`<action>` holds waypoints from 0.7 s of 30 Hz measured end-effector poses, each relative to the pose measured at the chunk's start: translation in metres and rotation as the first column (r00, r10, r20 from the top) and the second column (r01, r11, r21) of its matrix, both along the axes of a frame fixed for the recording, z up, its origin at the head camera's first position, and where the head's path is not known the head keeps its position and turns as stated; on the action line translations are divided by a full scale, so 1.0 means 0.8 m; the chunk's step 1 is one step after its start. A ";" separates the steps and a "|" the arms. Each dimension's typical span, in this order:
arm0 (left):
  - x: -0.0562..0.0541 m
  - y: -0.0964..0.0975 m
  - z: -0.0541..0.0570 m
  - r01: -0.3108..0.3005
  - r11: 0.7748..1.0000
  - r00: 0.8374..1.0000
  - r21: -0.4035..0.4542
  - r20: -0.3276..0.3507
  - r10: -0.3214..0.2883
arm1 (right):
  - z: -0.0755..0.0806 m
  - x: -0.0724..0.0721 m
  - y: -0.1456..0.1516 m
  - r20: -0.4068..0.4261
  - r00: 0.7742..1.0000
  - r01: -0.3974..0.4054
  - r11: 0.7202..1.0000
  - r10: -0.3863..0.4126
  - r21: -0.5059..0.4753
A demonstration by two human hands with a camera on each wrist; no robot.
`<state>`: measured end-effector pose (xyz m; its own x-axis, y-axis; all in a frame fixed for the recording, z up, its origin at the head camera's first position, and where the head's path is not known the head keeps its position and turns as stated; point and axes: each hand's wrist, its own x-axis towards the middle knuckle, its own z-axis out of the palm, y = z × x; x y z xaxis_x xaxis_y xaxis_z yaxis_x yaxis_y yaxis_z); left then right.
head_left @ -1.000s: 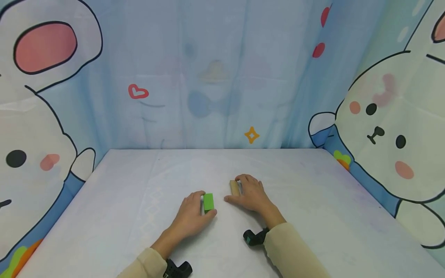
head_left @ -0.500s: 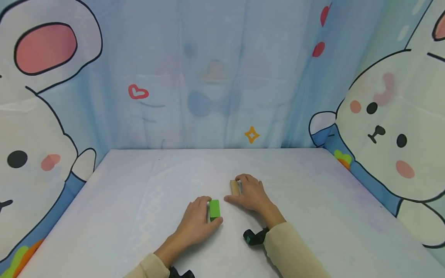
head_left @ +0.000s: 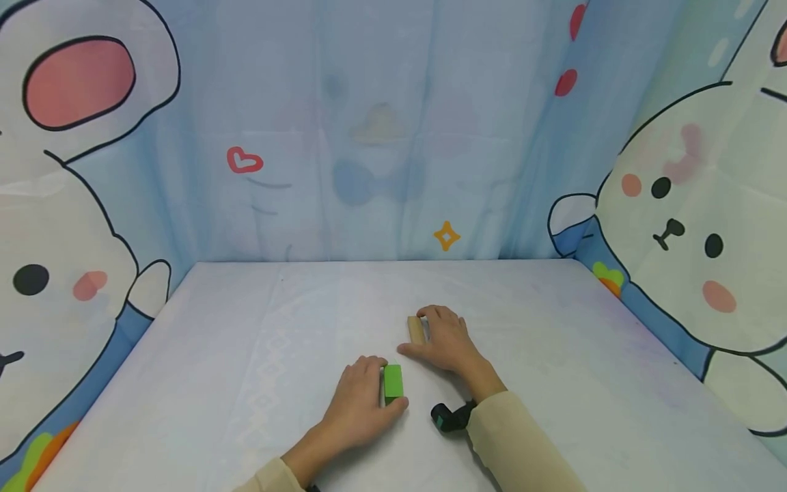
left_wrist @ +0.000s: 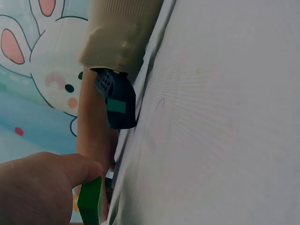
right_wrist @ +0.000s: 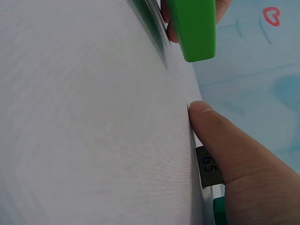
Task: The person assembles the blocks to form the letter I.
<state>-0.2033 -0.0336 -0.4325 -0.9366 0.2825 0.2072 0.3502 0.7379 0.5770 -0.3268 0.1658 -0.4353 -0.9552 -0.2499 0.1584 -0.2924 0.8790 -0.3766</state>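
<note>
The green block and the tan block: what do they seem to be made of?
Green block: smooth, satin finish with even colour and softened edges; perhaps painted wood or plastic.
Tan block: pale and dull, probably bare wood, though no clear grain shows.

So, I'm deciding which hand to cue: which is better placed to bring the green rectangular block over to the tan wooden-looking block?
The left hand, most likely: it grips the green block, whereas the right hand curls around the tan block, farther from the person.

Right hand (right_wrist: pixel 255 176) partly covering a numbered block (right_wrist: pixel 209 168), green block (right_wrist: pixel 196 30) at top, white cloth (right_wrist: pixel 103 112), blue backdrop (right_wrist: pixel 248 84)
</note>
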 end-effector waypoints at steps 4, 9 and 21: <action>0.001 0.003 0.000 -0.005 1.000 1.000 0.003 0.012 0.005 | -0.001 -0.001 0.001 -0.011 1.000 0.004 1.000 -0.004 0.009; 0.004 0.006 0.001 0.001 1.000 0.999 0.005 0.041 -0.002 | 0.000 -0.002 0.001 -0.031 1.000 0.000 1.000 0.000 0.007; 0.012 0.008 -0.003 -0.004 0.999 0.998 -0.039 0.059 0.007 | -0.003 -0.003 0.001 -0.049 0.999 -0.012 1.000 0.013 0.012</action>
<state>-0.1933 -0.0276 -0.4346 -0.9484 0.2841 0.1410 0.3125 0.7617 0.5676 -0.3291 0.1663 -0.4375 -0.9433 -0.2638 0.2016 -0.3210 0.8796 -0.3512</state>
